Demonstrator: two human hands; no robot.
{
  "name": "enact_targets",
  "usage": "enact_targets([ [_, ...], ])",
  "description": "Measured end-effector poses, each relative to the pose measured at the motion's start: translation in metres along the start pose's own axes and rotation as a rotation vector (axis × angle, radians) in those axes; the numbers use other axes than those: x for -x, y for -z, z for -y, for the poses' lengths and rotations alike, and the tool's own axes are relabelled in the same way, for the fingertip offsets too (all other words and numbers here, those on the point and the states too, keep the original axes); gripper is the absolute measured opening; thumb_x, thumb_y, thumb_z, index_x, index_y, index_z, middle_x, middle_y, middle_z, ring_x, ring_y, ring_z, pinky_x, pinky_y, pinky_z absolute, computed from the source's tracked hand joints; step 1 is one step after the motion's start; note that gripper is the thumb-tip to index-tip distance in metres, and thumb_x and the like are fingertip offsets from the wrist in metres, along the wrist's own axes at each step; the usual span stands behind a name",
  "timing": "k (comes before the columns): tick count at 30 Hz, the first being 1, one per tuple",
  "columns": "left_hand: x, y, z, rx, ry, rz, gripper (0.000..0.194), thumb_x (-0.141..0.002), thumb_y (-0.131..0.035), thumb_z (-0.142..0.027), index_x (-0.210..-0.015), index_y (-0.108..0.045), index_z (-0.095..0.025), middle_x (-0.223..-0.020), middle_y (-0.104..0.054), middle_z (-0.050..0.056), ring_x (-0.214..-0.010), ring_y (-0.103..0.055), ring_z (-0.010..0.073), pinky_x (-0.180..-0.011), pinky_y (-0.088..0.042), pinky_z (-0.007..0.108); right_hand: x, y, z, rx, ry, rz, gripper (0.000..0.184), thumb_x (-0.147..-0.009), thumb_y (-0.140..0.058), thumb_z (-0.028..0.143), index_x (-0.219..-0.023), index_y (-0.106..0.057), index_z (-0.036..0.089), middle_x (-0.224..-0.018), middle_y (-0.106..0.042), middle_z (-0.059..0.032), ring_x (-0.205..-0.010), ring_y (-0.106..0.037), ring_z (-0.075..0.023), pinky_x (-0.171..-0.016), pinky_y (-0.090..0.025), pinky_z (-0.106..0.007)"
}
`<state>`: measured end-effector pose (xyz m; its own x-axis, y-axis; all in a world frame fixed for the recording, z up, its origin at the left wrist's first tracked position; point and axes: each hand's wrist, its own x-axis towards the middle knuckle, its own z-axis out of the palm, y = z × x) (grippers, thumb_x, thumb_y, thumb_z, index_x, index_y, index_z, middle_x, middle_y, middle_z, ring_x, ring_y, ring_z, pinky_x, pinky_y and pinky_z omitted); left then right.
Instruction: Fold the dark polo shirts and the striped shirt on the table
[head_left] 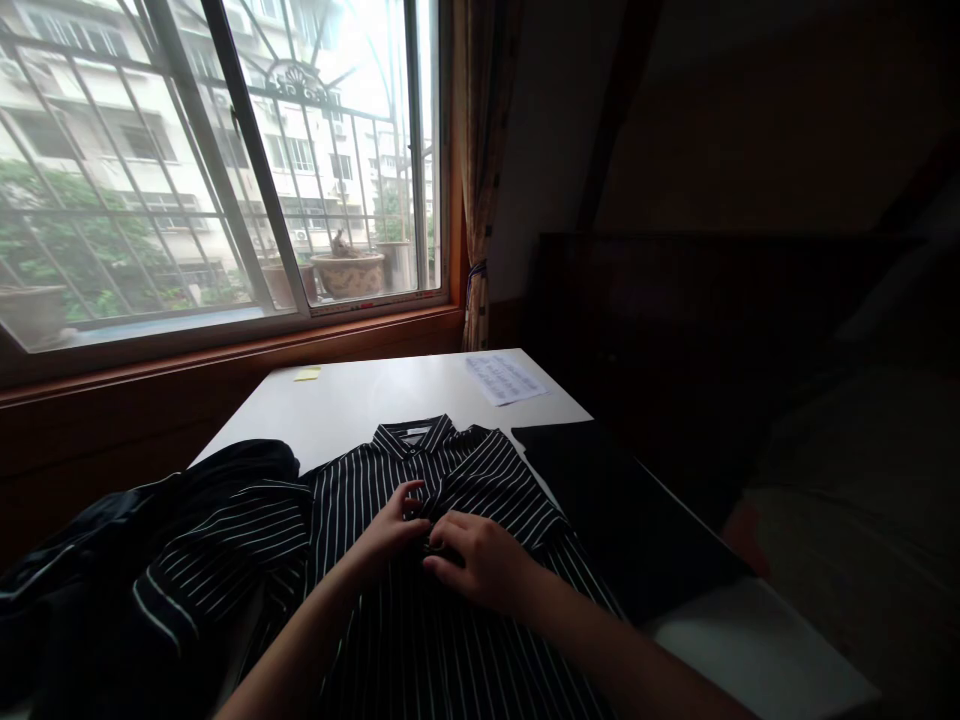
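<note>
A black shirt with white stripes (352,510) is spread front up on the white table, its collar toward the window. One sleeve (495,480) is folded in over the chest, while the other sleeve (217,550) lies out to the left. Over the middle of the chest, my left hand (394,525) is bent, with thumb and forefinger apart beside the cloth. Close to its right, my right hand (480,560) has its fingers curled against the thumb on the shirt's fabric. Shadow hides exactly how much cloth it grips.
The white table (375,385) bears a printed paper sheet (506,380) and a small yellow note (307,374). Dark garments (97,560) are heaped at left. Flat black cloth (630,510) covers the right side. A barred window (225,160) and a curtain (480,180) stand behind.
</note>
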<state>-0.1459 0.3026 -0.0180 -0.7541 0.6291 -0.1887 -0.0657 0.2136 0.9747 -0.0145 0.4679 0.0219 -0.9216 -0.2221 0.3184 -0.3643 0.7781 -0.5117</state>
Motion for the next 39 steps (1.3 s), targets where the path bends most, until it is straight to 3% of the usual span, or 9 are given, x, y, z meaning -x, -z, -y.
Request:
enact_targets([
  [4,0.001,0.005,0.010,-0.106,-0.066,-0.029,0.069,-0.075,-0.073,-0.025,-0.139,-0.046,-0.024,-0.126,-0.061,0.011,-0.091,-0.067,0.0192,-0.079,-0.055,0.033,0.001,0.015,-0.028,-0.115,-0.054,-0.077,0.023,-0.099,-0.053,0.036,-0.111,-0.066,0.021,-0.107,-0.070,-0.0049,-0.096,-0.067,-0.0177,-0.089,-0.053,-0.032],
  [8,0.011,0.010,0.013,-0.191,-0.062,-0.078,0.066,-0.079,-0.073,-0.033,-0.139,-0.045,-0.023,-0.125,-0.064,0.011,-0.091,-0.068,0.0207,-0.081,-0.057,0.036,0.008,0.015,-0.085,0.133,-0.171,-0.178,0.032,-0.098,-0.050,0.031,-0.124,-0.065,0.019,-0.131,-0.065,-0.0116,-0.125,-0.057,-0.0253,-0.111,-0.043,-0.045],
  [12,0.018,0.013,0.014,-0.199,-0.032,-0.066,0.066,-0.080,-0.072,-0.030,-0.140,-0.045,-0.022,-0.125,-0.064,0.012,-0.092,-0.069,0.0200,-0.083,-0.056,0.035,0.027,0.009,-0.139,0.343,-0.307,-0.111,0.045,-0.099,-0.043,0.037,-0.137,-0.059,0.017,-0.151,-0.050,-0.0126,-0.141,-0.043,-0.0285,-0.118,-0.035,-0.049],
  [16,0.021,0.015,0.018,-0.240,-0.069,-0.079,0.064,-0.080,-0.066,-0.024,-0.140,-0.044,-0.021,-0.122,-0.064,0.010,-0.078,-0.068,0.0158,-0.076,-0.057,0.034,0.043,0.007,-0.163,0.430,-0.359,-0.054,0.054,-0.101,-0.039,0.044,-0.146,-0.051,0.017,-0.157,-0.041,-0.0103,-0.147,-0.035,-0.0283,-0.120,-0.031,-0.048],
  [19,0.024,0.019,0.020,-0.506,-0.222,-0.209,0.049,-0.086,-0.055,-0.022,-0.135,-0.050,-0.022,-0.122,-0.061,0.010,-0.079,-0.066,0.0165,-0.078,-0.056,0.036,0.047,0.007,-0.163,0.462,-0.350,-0.050,0.055,-0.101,-0.039,0.045,-0.147,-0.050,0.016,-0.157,-0.041,-0.0102,-0.147,-0.034,-0.0284,-0.120,-0.031,-0.048],
  [23,0.029,0.021,0.014,-0.846,-0.423,-0.324,0.031,-0.092,-0.050,-0.022,-0.120,-0.062,-0.026,-0.121,-0.060,0.009,-0.101,-0.064,0.0242,-0.086,-0.055,0.041,0.046,0.010,-0.154,0.496,-0.320,-0.059,0.053,-0.101,-0.040,0.042,-0.145,-0.052,0.017,-0.156,-0.043,-0.0104,-0.146,-0.035,-0.0287,-0.120,-0.030,-0.049],
  [28,0.029,0.009,0.011,-0.971,-0.569,-0.092,0.032,-0.094,-0.058,-0.032,-0.126,-0.064,-0.032,-0.128,-0.063,0.006,-0.120,-0.058,0.0272,-0.100,-0.053,0.047,0.037,0.014,-0.133,0.481,-0.223,-0.028,0.052,-0.099,-0.045,0.041,-0.146,-0.051,0.020,-0.157,-0.042,-0.0096,-0.147,-0.033,-0.0290,-0.121,-0.025,-0.053],
  [33,0.032,-0.004,0.022,-1.052,-0.661,0.157,0.054,-0.096,-0.058,-0.040,-0.148,-0.046,-0.032,-0.153,-0.049,0.005,-0.147,-0.035,0.0300,-0.119,-0.030,0.059,0.009,0.006,-0.103,0.392,-0.124,0.018,0.054,-0.101,-0.043,0.042,-0.151,-0.044,0.020,-0.160,-0.036,-0.0089,-0.149,-0.030,-0.0250,-0.123,-0.023,-0.049],
  [39,0.047,0.017,0.021,-1.142,-0.689,0.304,0.061,-0.099,-0.053,-0.037,-0.156,-0.029,-0.038,-0.163,-0.030,0.001,-0.150,-0.026,0.0276,-0.121,-0.024,0.058,-0.010,-0.021,-0.089,0.300,-0.054,0.185,0.061,-0.102,-0.040,0.050,-0.157,-0.032,0.023,-0.164,-0.026,-0.0058,-0.152,-0.020,-0.0233,-0.124,-0.017,-0.049],
])
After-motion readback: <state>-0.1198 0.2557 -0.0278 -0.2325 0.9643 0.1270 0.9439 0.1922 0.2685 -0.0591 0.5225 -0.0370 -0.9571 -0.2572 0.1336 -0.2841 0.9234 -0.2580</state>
